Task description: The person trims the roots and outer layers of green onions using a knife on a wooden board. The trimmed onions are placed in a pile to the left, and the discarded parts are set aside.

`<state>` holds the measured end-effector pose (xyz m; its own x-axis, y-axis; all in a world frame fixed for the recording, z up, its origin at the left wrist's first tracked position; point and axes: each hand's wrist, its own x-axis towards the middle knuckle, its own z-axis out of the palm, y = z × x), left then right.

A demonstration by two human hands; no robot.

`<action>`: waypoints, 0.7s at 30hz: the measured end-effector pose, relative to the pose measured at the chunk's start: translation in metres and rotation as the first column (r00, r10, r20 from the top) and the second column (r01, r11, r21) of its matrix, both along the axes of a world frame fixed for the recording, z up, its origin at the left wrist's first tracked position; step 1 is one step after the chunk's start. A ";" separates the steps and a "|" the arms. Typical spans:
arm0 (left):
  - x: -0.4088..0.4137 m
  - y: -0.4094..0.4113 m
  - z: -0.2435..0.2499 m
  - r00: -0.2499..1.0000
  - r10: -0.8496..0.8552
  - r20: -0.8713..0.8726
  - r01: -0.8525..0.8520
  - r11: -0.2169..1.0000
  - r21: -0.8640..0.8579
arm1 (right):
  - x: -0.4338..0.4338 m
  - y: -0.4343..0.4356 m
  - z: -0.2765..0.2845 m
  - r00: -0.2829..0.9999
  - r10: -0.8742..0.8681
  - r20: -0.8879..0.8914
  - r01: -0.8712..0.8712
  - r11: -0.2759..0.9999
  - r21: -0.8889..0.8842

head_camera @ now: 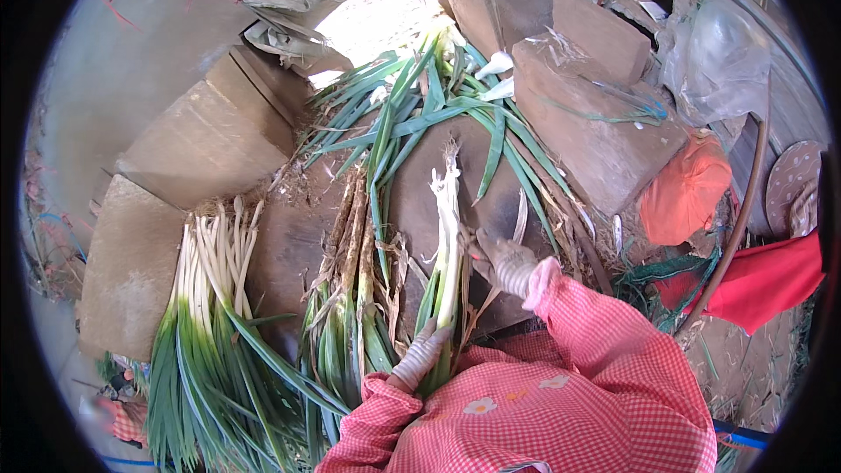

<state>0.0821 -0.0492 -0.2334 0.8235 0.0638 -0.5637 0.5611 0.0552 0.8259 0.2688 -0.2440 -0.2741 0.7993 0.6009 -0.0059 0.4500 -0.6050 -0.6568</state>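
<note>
In the head view, my left hand [424, 348], gloved, grips the green leaves of a green onion bundle [449, 223] whose white stems and roots point away from me. My right hand [489, 256], also gloved and with a small red spot near the fingers, is just right of the white stems; whether it holds a dry leaf is unclear. Left of the bundle lie unpeeled green onions [358, 243] with brown, soil-covered skins. Further left is a large pile of clean green onions [217, 263] with white stems. Loose green leaves [420, 118] are heaped beyond my hands.
Brown blocks [204, 138] stand at the left, and more blocks [598, 125] at the upper right. Clear plastic sheeting [716, 66], an orange bag [686, 187], a red cloth [769, 282] and a curved brown rod [746, 210] are at the right. Another person's checked sleeve [128, 422] shows at the lower left.
</note>
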 end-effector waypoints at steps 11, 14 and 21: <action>-0.010 -0.002 0.014 0.998 -0.061 0.009 0.055 0.955 0.293 | 0.065 0.034 -0.015 0.797 0.084 0.599 -0.053 0.996 -0.070; -0.013 -0.008 0.009 0.973 -0.218 -0.071 0.209 0.716 0.666 | 0.041 0.027 0.052 0.990 -0.127 0.059 0.140 0.923 -0.359; -0.014 -0.018 0.036 0.966 -0.214 -0.148 0.246 0.568 0.786 | 0.019 0.004 0.092 0.996 -0.060 -0.064 0.021 0.869 -0.494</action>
<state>0.0678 -0.0674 -0.1977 0.8582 0.3086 -0.4103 0.4862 -0.7450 0.4566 0.2879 -0.2396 -0.1825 0.8083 0.4711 -0.3530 0.3795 -0.8754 -0.2994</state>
